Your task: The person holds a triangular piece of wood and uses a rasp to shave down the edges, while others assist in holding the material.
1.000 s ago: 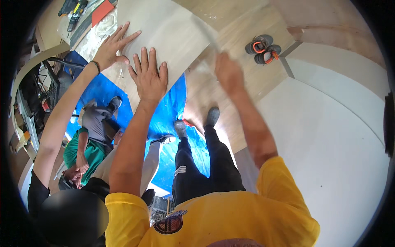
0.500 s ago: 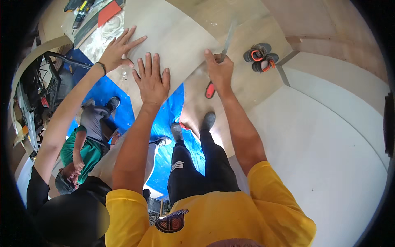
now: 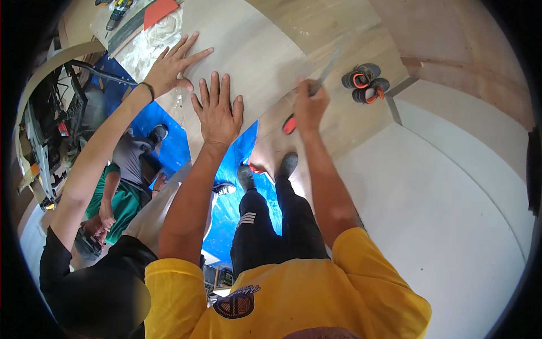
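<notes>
Far left: a co-worker's hand (image 3: 168, 73), dark band at the wrist, rests spread on the left part of a pale sheet panel (image 3: 254, 48). Above it, near the panel's left edge, lie a cordless drill (image 3: 118, 16) and a flat red-orange sheet (image 3: 160, 12). Blue tarpaulin (image 3: 172, 133) shows below the panel.

Centre: the left hand (image 3: 219, 120) lies palm down on the panel, near its lower edge. Grip: fingers apart, clamped on nothing. Panel position: under both of these hands, reaching right as far as the other fist. Its support is not clear from this view.

Right of centre: the right hand (image 3: 310, 107) is just beside the panel's right-hand corner. Grip: fingers together, clamped on a long-bladed hand tool (image 3: 329, 66). The narrow blade points up and right, blurred; a red end, probably the handle butt, shows below the fist. Blade-to-panel contact: cannot tell.

Far right: a pair of dark shoes with orange linings (image 3: 366, 83), well apart from the panel.

Progress (judgement): panel steadied by two hands, tool in hand; work appears under way. The visible panel is in one piece, no kerf or offcut discernible. How much is done or left along the right-hand edge cannot be read.
</notes>
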A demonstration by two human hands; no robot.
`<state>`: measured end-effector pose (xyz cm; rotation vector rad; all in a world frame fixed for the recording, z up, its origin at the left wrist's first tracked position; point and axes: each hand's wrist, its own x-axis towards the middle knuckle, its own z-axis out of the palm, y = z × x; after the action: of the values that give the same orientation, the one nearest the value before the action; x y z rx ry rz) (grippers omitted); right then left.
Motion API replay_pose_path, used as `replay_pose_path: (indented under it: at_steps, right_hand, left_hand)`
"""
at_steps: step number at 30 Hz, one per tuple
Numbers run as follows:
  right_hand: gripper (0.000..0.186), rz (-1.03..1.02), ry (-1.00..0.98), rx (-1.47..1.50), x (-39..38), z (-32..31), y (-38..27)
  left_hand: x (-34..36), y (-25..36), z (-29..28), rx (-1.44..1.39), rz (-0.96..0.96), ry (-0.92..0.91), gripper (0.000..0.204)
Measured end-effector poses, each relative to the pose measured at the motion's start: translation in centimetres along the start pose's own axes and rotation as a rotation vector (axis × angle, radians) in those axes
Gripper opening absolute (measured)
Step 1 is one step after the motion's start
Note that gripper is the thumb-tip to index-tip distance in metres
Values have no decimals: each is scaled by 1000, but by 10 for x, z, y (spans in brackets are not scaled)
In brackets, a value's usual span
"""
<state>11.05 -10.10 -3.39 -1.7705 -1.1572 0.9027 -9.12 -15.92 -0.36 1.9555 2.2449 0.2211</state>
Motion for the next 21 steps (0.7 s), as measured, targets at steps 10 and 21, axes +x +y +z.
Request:
replay_pose_path:
  at_steps: [10,21]
  right_hand:
    - [35,352,-359,138,-186,15,-37]
    - [49,-294,-525,-546,139,-29,-59]
  left_hand:
    - [3,-2,-1,-67,-15,20,61]
    - [-119,-65,-13,-396,-693,316,51]
